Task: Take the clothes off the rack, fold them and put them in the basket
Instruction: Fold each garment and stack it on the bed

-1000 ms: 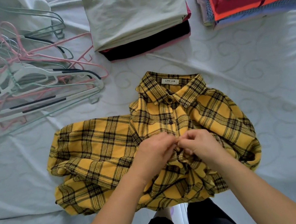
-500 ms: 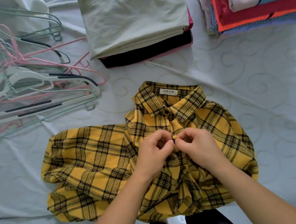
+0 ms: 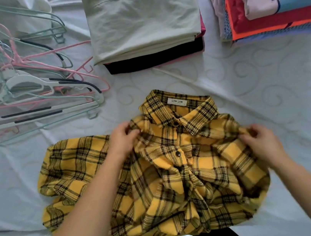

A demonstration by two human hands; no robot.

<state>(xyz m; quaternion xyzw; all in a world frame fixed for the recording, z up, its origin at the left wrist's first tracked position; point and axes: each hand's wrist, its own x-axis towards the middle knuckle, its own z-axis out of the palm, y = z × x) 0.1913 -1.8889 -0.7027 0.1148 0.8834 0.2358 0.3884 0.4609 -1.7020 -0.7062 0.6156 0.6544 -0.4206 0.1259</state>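
Left hand (image 3: 122, 141) and right hand (image 3: 259, 138) pinch the plaid shirt (image 3: 159, 174) shoulders; bunched hem risks a crooked fold on the bed (image 3: 257, 86).

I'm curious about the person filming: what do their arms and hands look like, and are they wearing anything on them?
Both forearms are bare, with no sleeves in view. The left hand and right hand wear no gloves; no rings, watch or bracelets show.

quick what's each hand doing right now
Left hand: closed, pinching the yellow plaid shirt near its collar.
Right hand: closed, fingers gripping the shirt's shoulder edge.
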